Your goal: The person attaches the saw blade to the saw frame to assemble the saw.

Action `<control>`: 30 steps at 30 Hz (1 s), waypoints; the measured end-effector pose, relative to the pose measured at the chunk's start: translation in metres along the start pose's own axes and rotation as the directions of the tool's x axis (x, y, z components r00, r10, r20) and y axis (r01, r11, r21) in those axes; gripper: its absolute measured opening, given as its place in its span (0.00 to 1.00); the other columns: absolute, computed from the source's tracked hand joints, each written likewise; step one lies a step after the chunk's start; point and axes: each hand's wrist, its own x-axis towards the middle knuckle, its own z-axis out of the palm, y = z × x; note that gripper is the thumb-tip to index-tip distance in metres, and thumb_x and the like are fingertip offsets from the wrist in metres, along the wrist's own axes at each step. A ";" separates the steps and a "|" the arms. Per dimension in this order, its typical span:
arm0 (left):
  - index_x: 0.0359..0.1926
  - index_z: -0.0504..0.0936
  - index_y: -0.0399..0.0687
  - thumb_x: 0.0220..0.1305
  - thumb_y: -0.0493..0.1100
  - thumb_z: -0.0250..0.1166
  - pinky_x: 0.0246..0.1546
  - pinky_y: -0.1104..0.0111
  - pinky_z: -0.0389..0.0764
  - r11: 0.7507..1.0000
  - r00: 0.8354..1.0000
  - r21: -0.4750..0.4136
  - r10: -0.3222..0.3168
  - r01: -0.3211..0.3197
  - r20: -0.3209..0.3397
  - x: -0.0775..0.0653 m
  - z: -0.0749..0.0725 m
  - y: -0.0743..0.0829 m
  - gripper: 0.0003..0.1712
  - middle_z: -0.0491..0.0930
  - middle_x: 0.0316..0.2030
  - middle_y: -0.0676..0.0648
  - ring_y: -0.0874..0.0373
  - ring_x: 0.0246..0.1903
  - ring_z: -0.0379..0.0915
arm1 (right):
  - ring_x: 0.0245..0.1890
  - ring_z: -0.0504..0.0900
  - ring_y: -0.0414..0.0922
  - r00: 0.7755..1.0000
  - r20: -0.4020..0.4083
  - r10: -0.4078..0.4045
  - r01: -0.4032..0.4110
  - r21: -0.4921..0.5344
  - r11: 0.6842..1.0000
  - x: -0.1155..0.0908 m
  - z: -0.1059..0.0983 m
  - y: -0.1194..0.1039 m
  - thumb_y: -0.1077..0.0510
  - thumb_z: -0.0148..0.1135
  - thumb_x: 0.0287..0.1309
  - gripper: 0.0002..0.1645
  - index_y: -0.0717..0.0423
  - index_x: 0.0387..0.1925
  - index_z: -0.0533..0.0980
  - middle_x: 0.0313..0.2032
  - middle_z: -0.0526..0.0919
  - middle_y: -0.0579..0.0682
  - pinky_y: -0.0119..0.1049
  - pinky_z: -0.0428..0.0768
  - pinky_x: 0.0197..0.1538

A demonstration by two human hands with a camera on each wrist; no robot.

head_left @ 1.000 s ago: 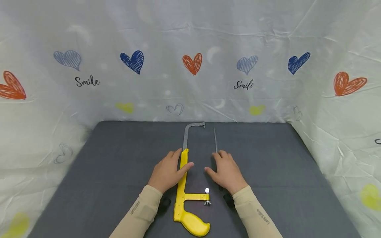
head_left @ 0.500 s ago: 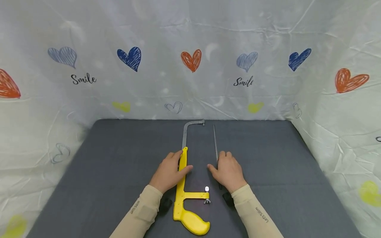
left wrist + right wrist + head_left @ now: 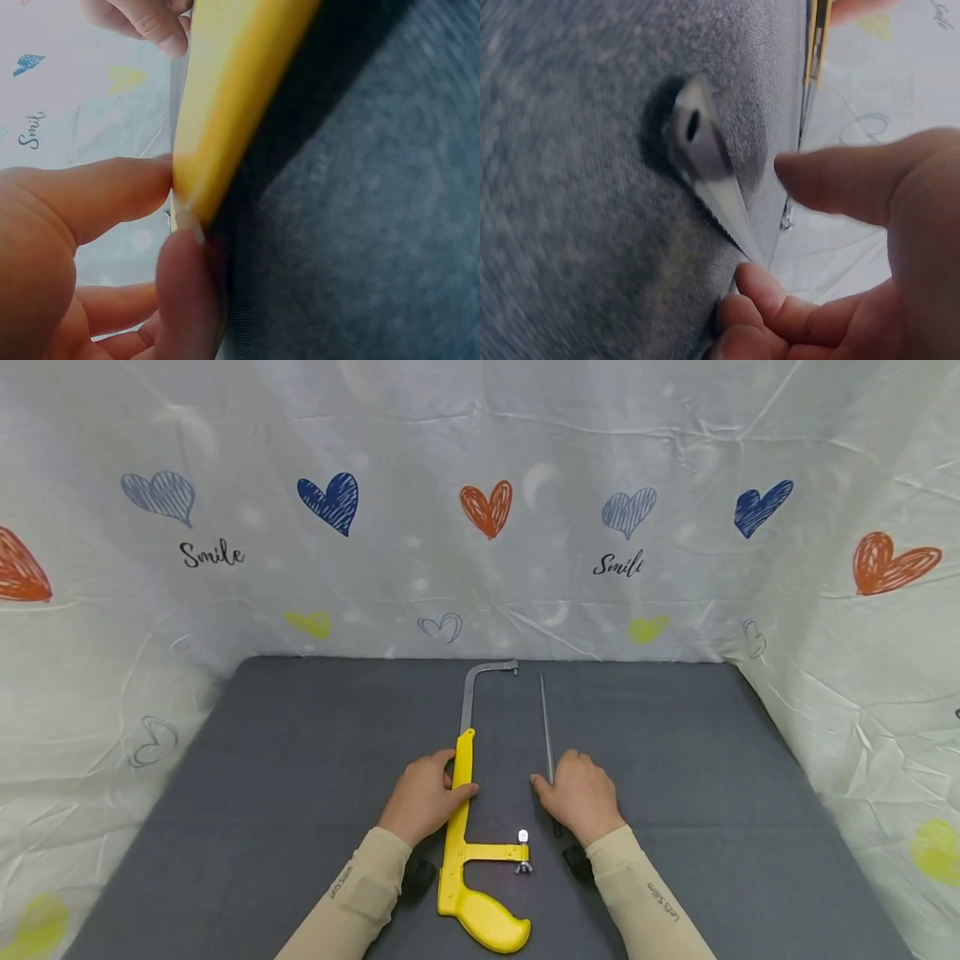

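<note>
A hacksaw frame [image 3: 452, 852] with a yellow handle and grey front bow lies on the dark tabletop. My left hand [image 3: 420, 799] holds its yellow spine between thumb and fingers; the left wrist view shows the thumb and index finger on either side of the yellow spine [image 3: 232, 82]. To the right, a thin toothed hacksaw blade [image 3: 546, 718] lies roughly parallel to the frame. My right hand [image 3: 579, 795] is at its near part. In the right wrist view, bent fingertips touch or nearly touch the blade [image 3: 709, 154], whose end has a hole, while the thumb stays apart from it.
A bolt with a wing nut [image 3: 522, 864] sits on the frame's lower yellow arm. Behind the dark tabletop [image 3: 690, 735] and at its sides hangs a pale curtain [image 3: 547, 585] printed with hearts. Dark wrist cameras sit under both sleeves.
My left fingers have drawn in closer around the yellow spine. My right hand has shifted slightly right and its fingers bend more, uncovering more of the blade. Frame and blade stay in place.
</note>
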 end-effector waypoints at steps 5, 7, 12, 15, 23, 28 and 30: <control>0.75 0.75 0.41 0.66 0.52 0.78 0.25 0.67 0.75 0.998 0.999 -0.054 -0.043 0.045 0.031 0.000 0.001 -0.005 0.42 0.79 0.26 0.49 0.56 0.22 0.72 | 0.17 0.76 0.51 0.999 -0.033 0.005 -0.005 0.001 1.000 -0.002 0.002 0.000 0.52 0.73 0.67 0.20 0.62 0.26 0.77 0.21 0.75 0.54 0.46 0.76 0.20; 0.76 0.74 0.42 0.66 0.53 0.78 0.25 0.67 0.75 0.996 0.998 -0.070 -0.052 0.055 0.041 0.001 0.001 -0.007 0.43 0.78 0.27 0.48 0.56 0.22 0.72 | 0.16 0.75 0.50 0.999 -0.045 0.011 -0.011 0.009 1.000 -0.002 0.002 0.000 0.55 0.72 0.67 0.20 0.59 0.23 0.76 0.19 0.74 0.53 0.45 0.74 0.19; 0.77 0.72 0.45 0.66 0.53 0.78 0.26 0.66 0.76 0.994 0.996 -0.090 -0.064 0.069 0.058 0.004 0.001 -0.008 0.44 0.78 0.29 0.47 0.55 0.23 0.73 | 0.15 0.73 0.49 0.996 -0.013 0.083 -0.082 0.054 0.995 -0.001 0.000 0.000 0.55 0.69 0.69 0.24 0.53 0.16 0.74 0.15 0.74 0.50 0.42 0.69 0.18; 0.77 0.72 0.46 0.66 0.53 0.78 0.26 0.66 0.76 0.993 0.995 -0.094 -0.071 0.077 0.065 0.005 0.001 -0.008 0.44 0.78 0.29 0.47 0.55 0.23 0.73 | 0.15 0.73 0.49 0.993 0.008 0.116 -0.116 0.077 0.990 0.000 -0.001 0.000 0.55 0.68 0.70 0.26 0.52 0.14 0.73 0.15 0.72 0.50 0.41 0.67 0.18; 0.78 0.71 0.46 0.66 0.53 0.78 0.26 0.66 0.76 0.990 0.994 -0.113 -0.081 0.088 0.069 0.004 0.000 -0.009 0.45 0.79 0.29 0.47 0.54 0.22 0.74 | 0.14 0.71 0.47 0.990 0.002 0.142 -0.141 0.106 0.984 0.000 -0.002 0.000 0.55 0.69 0.69 0.29 0.50 0.12 0.69 0.14 0.68 0.47 0.40 0.64 0.17; 0.78 0.71 0.46 0.65 0.53 0.79 0.25 0.66 0.77 0.988 0.994 -0.123 -0.086 0.094 0.073 0.003 0.000 -0.008 0.46 0.79 0.29 0.47 0.55 0.21 0.75 | 0.14 0.71 0.47 0.988 -0.011 0.155 -0.153 0.099 0.983 0.000 -0.003 -0.001 0.55 0.70 0.68 0.30 0.49 0.11 0.68 0.14 0.67 0.46 0.40 0.64 0.17; 0.78 0.71 0.46 0.66 0.53 0.79 0.26 0.66 0.77 0.988 0.994 -0.123 -0.085 0.093 0.073 0.003 0.001 -0.008 0.45 0.79 0.29 0.47 0.55 0.22 0.75 | 0.14 0.71 0.47 0.988 -0.005 0.157 -0.155 0.101 0.983 0.000 -0.003 0.000 0.55 0.70 0.69 0.31 0.48 0.11 0.68 0.14 0.67 0.46 0.40 0.65 0.18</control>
